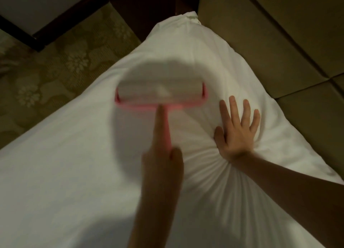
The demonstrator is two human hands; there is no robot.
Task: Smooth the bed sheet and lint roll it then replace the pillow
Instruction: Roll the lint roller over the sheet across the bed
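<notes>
A white bed sheet (65, 164) covers the mattress and fills most of the view. My left hand (162, 164) grips the pink handle of a lint roller (150, 91), with the index finger stretched along the handle. The roller's white drum lies on or just above the sheet, blurred by motion. My right hand (236, 132) presses flat on the sheet just right of the roller, fingers spread. Creases fan out in the sheet from under its wrist. No pillow is in view.
A beige padded headboard (279, 43) runs along the right side of the bed. Floral patterned carpet (55, 65) lies beyond the bed's left edge. Dark wooden furniture (61, 19) stands at the top left, close to the bed's far corner (188, 19).
</notes>
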